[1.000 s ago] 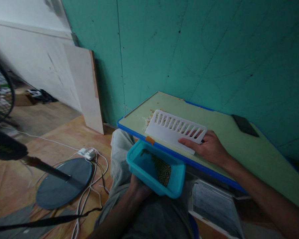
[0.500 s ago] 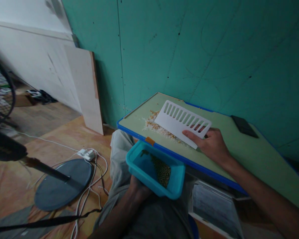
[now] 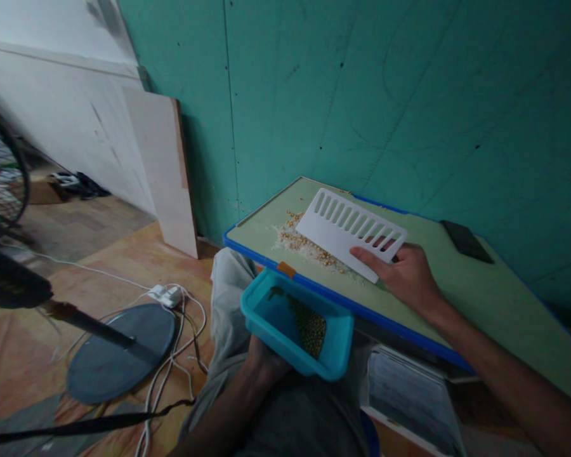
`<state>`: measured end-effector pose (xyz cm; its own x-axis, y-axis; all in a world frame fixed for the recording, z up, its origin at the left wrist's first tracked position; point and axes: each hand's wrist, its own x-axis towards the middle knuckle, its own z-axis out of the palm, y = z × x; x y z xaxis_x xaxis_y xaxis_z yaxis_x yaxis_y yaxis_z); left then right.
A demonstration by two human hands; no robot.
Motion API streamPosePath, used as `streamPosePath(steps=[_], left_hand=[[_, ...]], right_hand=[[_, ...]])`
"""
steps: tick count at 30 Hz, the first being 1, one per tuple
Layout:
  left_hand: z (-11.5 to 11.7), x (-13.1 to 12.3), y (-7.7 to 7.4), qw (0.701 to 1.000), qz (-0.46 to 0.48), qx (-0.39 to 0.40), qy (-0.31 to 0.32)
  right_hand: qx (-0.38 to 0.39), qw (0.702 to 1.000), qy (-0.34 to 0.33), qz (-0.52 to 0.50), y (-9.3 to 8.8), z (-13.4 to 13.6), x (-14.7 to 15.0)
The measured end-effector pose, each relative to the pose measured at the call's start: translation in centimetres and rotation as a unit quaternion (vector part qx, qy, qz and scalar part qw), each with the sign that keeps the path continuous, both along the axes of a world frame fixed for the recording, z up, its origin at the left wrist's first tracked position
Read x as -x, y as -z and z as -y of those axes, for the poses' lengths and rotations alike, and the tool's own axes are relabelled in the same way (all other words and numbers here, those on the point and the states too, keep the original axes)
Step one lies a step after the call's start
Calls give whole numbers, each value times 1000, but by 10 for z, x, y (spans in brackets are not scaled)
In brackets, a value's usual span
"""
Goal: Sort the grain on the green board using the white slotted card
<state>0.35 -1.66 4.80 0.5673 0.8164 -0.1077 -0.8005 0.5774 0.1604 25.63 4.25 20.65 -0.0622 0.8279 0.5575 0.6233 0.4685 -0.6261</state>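
My right hand [image 3: 408,273] grips the right end of a white slotted plastic panel [image 3: 330,238], thumb on its near face. The panel is tilted over the pale green tabletop [image 3: 461,292]. Beside its lower left edge lie scattered yellow beans [image 3: 292,240] mixed with white grains [image 3: 309,251]. Below the table's blue edge, my left hand [image 3: 266,362] holds a turquoise plastic container [image 3: 276,330] from underneath; most of its fingers are hidden. Small greenish-brown beans [image 3: 311,327] are gathered at the container's right end.
A dark phone-like slab [image 3: 466,241] lies at the table's back right. An orange clip [image 3: 286,270] sits on the near edge. To the left are a fan base [image 3: 121,352], tangled white cables [image 3: 190,343] and a leaning board [image 3: 162,171]. A green wall [image 3: 285,95] stands behind.
The white panel has shifted slightly right and up with my right hand, uncovering a little more of the beans and grains. My left hand and the container stay in place.
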Motion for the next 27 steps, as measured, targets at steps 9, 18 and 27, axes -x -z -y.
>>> streamPosePath(steps=[9, 18, 27], left_hand=[[2, -1, -4, 999, -8, 39, 7], [0, -3, -6, 1000, 14, -4, -8], [-2, -4, -5, 998, -9, 55, 6]], right_hand=[[14, 1000, -18, -3, -1, 1, 1], [34, 999, -34, -8, -2, 1, 1], [15, 999, -30, -5, 0, -1, 1]])
